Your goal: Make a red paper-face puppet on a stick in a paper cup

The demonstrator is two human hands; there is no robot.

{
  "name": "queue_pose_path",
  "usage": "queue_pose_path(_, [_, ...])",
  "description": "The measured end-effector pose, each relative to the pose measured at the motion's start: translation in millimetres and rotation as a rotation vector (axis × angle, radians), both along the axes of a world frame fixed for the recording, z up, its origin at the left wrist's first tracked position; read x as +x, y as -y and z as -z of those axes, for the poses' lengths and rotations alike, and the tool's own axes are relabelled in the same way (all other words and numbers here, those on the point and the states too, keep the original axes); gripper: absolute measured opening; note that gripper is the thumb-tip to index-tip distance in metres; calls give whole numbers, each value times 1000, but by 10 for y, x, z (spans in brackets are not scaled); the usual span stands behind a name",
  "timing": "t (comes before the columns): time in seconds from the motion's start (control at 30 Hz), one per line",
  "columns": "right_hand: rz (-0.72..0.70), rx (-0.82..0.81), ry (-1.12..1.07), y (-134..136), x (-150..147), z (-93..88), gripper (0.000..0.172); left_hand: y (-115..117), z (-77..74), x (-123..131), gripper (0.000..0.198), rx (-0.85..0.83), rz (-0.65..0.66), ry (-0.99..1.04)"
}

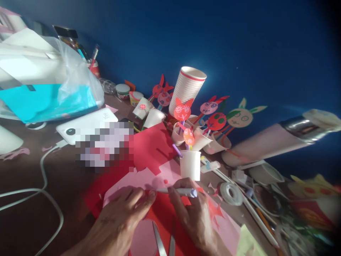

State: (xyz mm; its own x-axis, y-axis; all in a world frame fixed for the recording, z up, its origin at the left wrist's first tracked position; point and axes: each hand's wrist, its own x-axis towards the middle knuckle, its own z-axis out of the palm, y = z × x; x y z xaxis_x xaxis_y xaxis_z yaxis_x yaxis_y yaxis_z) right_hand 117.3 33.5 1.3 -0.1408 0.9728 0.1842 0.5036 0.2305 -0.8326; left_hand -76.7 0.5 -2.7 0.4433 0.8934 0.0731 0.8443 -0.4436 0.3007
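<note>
1. Left hand (119, 217): lies palm down on the sheets, fingers loosely curved and not closed on anything visible. Its fingertips (151, 193) are just beside the tip of the pen.
2. Right hand (191, 215): fingers closed around a white pen (181, 192) with a lilac end, held roughly level. The tip points toward the left hand, over the pink paper.
3. Pink paper (144, 179): lies on the table, overlapping red paper (162, 227). Both are under the hands. Cannot tell if the pen tip touches the paper.
4. Scissors (160, 240): metal blades lying on the red paper, below the hands, touching neither hand.
5. White paper cup (190, 165): upright on the pink paper, just past the right hand.
6. Roll of tape (231, 193): on the table, right of the right hand.
7. Further off: stack of cups (186, 90), tilted in view, beside paper bunny faces (239, 117) on straws, set in cups against a blue wall (247, 46).
8. Left side: plastic bag (57, 80), white power bank (85, 122), white cable (42, 185). Pixelated patch (103, 145) hides part of the table.
</note>
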Motion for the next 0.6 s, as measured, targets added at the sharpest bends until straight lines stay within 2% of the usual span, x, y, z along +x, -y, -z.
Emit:
queue_pose_path(0.3, [-22, 33, 33, -16, -28, -54, 13, 22, 44, -11, 67, -18, 0, -13])
queue_pose_path(0.6, [-34, 48, 62, 59, 6, -63, 13, 2, -50, 58, 63, -44, -29, -38])
